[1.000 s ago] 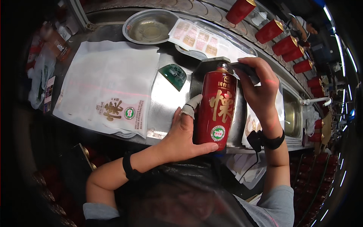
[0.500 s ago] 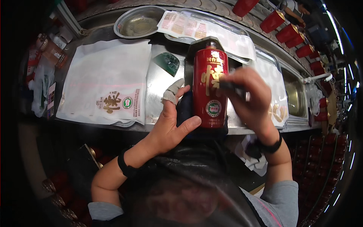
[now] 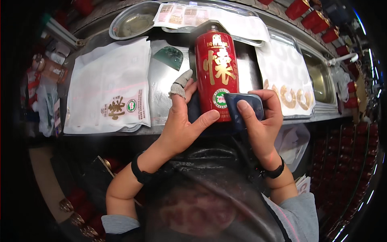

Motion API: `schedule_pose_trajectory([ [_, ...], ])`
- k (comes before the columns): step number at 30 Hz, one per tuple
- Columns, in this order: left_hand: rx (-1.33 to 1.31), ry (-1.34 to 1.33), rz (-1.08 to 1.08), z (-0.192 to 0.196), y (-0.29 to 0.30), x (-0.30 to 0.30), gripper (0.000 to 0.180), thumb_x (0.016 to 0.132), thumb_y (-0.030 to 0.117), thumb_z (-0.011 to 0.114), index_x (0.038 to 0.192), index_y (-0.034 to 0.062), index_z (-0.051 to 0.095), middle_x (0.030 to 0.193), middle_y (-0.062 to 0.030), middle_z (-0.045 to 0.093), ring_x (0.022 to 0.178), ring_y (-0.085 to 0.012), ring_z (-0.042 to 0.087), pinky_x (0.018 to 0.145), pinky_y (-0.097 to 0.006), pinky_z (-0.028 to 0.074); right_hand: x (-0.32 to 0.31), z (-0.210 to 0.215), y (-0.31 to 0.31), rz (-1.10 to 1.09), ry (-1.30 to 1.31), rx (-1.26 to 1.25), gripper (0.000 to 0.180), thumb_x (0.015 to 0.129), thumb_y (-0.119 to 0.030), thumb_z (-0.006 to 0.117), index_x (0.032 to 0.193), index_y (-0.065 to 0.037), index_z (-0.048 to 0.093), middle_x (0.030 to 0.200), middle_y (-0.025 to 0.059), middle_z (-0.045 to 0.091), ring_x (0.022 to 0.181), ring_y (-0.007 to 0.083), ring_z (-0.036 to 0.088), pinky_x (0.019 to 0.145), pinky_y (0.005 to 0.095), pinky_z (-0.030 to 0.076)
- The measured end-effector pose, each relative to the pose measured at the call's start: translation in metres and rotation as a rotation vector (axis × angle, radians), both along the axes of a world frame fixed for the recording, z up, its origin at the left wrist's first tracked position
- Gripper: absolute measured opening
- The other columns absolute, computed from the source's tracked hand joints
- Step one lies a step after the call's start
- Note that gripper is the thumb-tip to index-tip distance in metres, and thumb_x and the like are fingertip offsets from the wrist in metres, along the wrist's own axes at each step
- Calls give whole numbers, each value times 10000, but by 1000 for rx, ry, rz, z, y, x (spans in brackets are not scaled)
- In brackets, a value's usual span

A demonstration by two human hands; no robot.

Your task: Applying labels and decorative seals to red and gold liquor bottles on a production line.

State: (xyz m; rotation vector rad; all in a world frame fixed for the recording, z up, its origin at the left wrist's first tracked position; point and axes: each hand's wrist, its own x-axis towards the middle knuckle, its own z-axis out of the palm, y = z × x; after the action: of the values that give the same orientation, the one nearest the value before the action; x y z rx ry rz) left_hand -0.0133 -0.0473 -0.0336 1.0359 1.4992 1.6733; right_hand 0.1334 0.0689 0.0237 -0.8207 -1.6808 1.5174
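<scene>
Forearms come up from the lower edge, each with a dark band at the wrist. Left hand (image 3: 181,121) wraps the lower part of a red bottle (image 3: 216,74) from its left side — thumb across the front near the base, one bandaged finger up along the bottle's edge. Right hand (image 3: 262,121) is closed around a dark blue cloth (image 3: 244,107), pressed against the bottle's lower right, just beside its round green label. The bottle stands upright between both hands, at the near edge of a steel counter (image 3: 163,86). Left of it lie white printed bags (image 3: 107,86); further back — a green shard-like piece (image 3: 170,56) and a round metal tray (image 3: 133,22).
</scene>
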Motion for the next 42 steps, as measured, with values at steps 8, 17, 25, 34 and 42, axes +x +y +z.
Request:
schedule_pose_trajectory([
  [8,-7,170,37,-3,5,2,942,868,230,778,1500,-49,138,1478,-286,390,1392,-342,402,1165,-436,274,27,-5,17,-42,-111,-37,210,910,-80,715,1003,-36,532,898,24,634,794,45,580,715,211,486],
  [17,-43,387,-49,3,3,-6,882,892,219,730,1568,45,192,1518,-167,406,1414,-269,374,1185,-397,231,25,-22,41,-41,-104,7,220,874,-57,729,978,-27,538,888,33,605,773,65,576,687,221,483],
  [25,-178,503,-64,14,2,-7,760,907,376,679,1550,126,360,1522,-173,428,1459,-362,316,1169,-603,51,-28,-14,59,-27,-89,142,199,870,-89,731,920,2,561,829,33,596,728,69,554,649,238,465],
  [34,-179,483,-15,23,9,-17,781,932,492,622,1544,87,355,1526,-159,450,1426,-381,368,1172,-599,68,-50,7,63,27,-8,139,186,875,-60,726,967,-22,570,816,10,626,761,69,581,688,221,473],
  [42,-186,451,52,13,17,-19,732,953,489,595,1536,102,380,1488,-158,497,1353,-371,475,1159,-619,103,-30,-21,96,-53,-141,55,173,873,-87,733,935,-29,582,801,1,616,690,34,550,628,193,464],
])
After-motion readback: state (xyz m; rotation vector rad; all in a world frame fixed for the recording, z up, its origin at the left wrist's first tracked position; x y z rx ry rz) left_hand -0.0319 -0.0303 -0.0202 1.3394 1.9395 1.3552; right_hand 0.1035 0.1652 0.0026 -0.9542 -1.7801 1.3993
